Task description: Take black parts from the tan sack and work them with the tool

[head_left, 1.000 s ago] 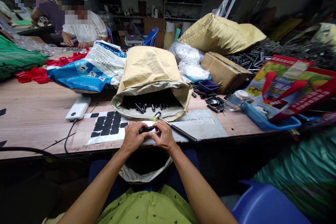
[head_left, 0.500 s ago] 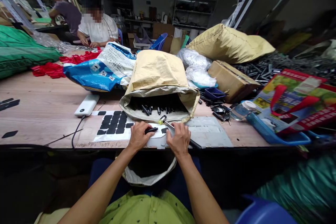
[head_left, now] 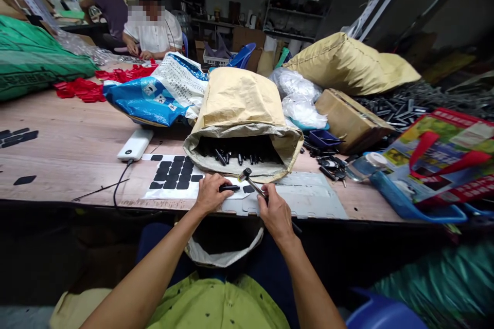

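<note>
My left hand [head_left: 211,193] is closed on a short black cylindrical part [head_left: 230,187] near the table's front edge. To its right, my right hand [head_left: 276,209] grips a small hammer [head_left: 252,183], whose head points up and left, just beyond the black part. Behind both hands lies a beige sack [head_left: 244,97], its mouth facing me, with several black pieces [head_left: 240,158] inside. Left of my left hand, a white sheet [head_left: 154,193] bears rows of black rounded squares [head_left: 177,172]. A grey board [head_left: 314,193] lies under and beside my right hand.
A white power bank [head_left: 135,145] with a cable stands left. A blue-white bag [head_left: 154,97] and red pieces [head_left: 79,89] lie behind it. Right are a cardboard box [head_left: 349,115], a jar [head_left: 366,166] and a blue tray [head_left: 415,205] under a colourful bag. Two people sit far left.
My right hand has lifted slightly and turned, now gripping the hammer's handle nearer its middle. The whole view has shifted, so the table's things appear farther right.
</note>
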`<state>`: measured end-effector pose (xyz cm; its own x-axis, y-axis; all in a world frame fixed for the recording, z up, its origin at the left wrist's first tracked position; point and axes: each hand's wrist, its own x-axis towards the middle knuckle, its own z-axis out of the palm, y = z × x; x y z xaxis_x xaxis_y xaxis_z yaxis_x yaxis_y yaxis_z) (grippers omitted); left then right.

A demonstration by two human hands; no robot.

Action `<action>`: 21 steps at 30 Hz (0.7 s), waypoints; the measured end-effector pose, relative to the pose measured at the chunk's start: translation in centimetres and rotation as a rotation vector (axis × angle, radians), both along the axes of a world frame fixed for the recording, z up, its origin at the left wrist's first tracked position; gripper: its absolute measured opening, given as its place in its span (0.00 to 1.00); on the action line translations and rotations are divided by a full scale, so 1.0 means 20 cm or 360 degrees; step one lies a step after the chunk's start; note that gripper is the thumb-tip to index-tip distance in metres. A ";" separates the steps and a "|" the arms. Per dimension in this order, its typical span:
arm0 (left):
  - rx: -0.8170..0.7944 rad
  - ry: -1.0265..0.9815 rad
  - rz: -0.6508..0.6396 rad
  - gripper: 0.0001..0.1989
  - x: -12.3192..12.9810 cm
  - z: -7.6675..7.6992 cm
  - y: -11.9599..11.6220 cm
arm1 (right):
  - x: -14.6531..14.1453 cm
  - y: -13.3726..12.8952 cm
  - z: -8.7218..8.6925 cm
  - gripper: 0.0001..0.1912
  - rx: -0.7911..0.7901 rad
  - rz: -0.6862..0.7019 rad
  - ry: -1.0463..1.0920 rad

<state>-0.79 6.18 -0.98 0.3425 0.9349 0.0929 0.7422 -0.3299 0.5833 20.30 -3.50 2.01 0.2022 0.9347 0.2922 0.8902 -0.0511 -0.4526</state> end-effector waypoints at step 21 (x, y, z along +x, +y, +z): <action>-0.0034 -0.0027 0.0032 0.10 0.01 0.02 0.00 | -0.17 -0.02 -0.02 0.23 0.0169 0.0169 -0.0309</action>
